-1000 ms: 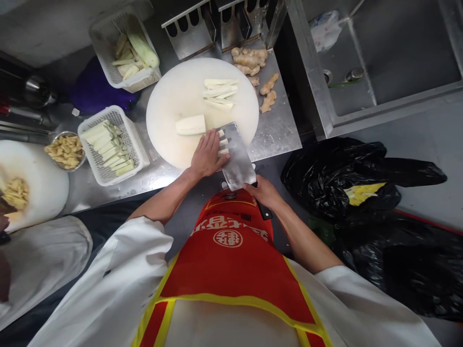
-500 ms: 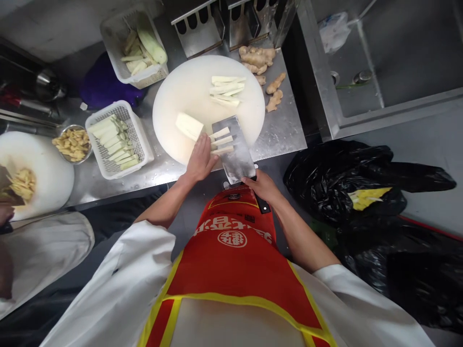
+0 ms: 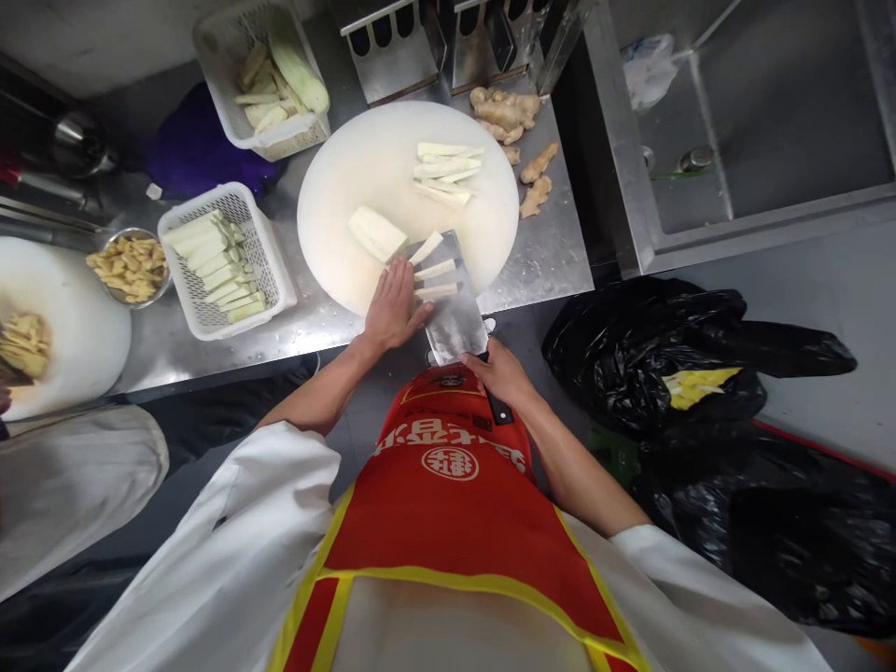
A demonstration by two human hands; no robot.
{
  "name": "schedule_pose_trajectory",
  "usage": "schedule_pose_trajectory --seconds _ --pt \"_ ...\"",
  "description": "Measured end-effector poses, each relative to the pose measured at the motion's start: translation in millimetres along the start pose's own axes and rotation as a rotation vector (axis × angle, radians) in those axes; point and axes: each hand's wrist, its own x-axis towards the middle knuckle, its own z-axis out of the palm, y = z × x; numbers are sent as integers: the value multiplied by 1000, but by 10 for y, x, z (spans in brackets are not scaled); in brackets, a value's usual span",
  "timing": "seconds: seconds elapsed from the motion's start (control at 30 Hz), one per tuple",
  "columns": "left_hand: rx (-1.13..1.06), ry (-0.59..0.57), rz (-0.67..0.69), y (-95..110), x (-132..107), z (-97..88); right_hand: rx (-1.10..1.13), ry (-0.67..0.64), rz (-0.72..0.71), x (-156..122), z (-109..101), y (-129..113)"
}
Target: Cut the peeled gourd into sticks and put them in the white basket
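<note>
While a cleaver (image 3: 456, 331) is being gripped by its handle in the right hand (image 3: 505, 371) at centre, three pale strips (image 3: 440, 290) are being supported on its blade. Beside them the left hand (image 3: 390, 306) is being held unclenched, thumb spread; contact is not being shown clearly. A pale block (image 3: 378, 233) is being supported by the round board (image 3: 343, 159), upper centre. Level steadiness is probably being demanded, fingertips being kept off the edge.

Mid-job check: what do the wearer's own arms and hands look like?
The left hand and right hand are bare, without gloves or watches. The loose white fabric sleeves end near the elbows, leaving both forearms uncovered. The red bib apron has yellow edging, white characters and a round white emblem.
</note>
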Motion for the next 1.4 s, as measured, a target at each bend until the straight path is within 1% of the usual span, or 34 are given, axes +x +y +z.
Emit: schedule_pose_trajectory --seconds 0.13,0.4,0.57,0.67,0.8,0.93,1.03,1.1,1.17,1.27,1.4 --pt "-1 -5 -4 23 6 1 -72 -4 8 -69 41 -34" --pt "-32 7 -12 46 18 -15 -89 -16 13 -97 128 -100" --pt "-33 15 -17 76 10 4 -210 1 -17 -50 239 -217" --pt "-31 8 -49 65 14 -6 -266 -1 -18 -36 280 -222" --pt "-49 -33 -77 -23 45 -125 -303 -16 -41 2 291 -197" --pt "-48 -62 13 -92 69 -322 -285 -29 -65 21 266 -240" --pt "-12 -59 31 -61 123 -447 -230 -55 -66 -46 162 -294" --pt "2 -37 20 -10 236 -503 -192 -59 -65 -113 27 -344" --pt "5 -25 24 38 446 -537 -172 -36 -70 -161 -160 -417" --pt "0 -30 36 60 923 -556 -178 22 -77 -147 -508 -564" --pt "6 -40 28 -5 1599 -590 -261 96 -74 28 -943 -726"
